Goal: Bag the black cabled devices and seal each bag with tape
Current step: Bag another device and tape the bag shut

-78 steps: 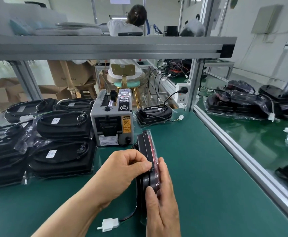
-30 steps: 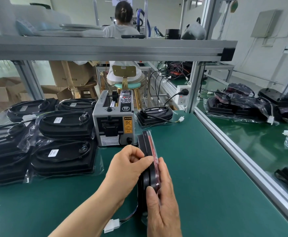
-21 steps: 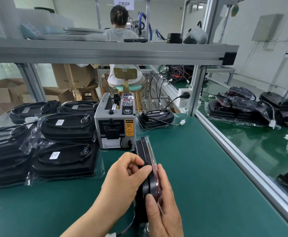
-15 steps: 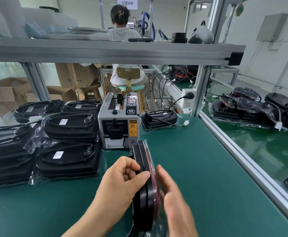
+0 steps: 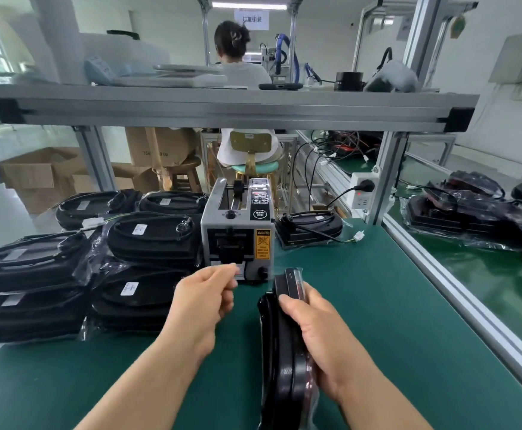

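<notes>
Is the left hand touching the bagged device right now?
No, the left hand is by the tape dispenser, apart from the bagged device.
</notes>
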A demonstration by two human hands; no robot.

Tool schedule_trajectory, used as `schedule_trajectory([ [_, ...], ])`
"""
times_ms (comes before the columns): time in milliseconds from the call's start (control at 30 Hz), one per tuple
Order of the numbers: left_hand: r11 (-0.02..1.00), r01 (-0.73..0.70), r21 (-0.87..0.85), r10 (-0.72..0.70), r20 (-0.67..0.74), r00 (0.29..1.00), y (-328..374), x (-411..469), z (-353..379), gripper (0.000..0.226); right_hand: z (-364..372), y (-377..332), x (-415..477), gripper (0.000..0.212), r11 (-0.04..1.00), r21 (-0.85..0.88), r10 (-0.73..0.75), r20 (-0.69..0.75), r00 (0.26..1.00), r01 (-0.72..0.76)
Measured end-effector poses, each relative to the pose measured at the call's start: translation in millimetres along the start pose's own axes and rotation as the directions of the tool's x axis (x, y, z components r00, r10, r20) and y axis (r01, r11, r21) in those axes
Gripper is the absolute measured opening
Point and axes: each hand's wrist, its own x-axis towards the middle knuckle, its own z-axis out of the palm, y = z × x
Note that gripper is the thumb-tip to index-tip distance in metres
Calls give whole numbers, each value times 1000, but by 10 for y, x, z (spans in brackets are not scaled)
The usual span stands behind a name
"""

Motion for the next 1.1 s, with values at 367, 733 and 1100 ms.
schedule_trajectory([
  [367, 926, 280, -255, -324, -154, 933, 108, 767, 301, 11, 78, -73, -71, 61, 985, -174, -19, -52, 998, 10],
  [733, 933, 121, -340, -218, -263, 940, 170, 655, 400, 18, 7, 24, 1, 47, 984, -174, -46, -43, 998, 38],
  [1100, 978, -83, 193, -25, 497, 867, 174, -10, 175, 22, -8, -10, 14, 16, 985, -156, -77, -7, 997, 75],
])
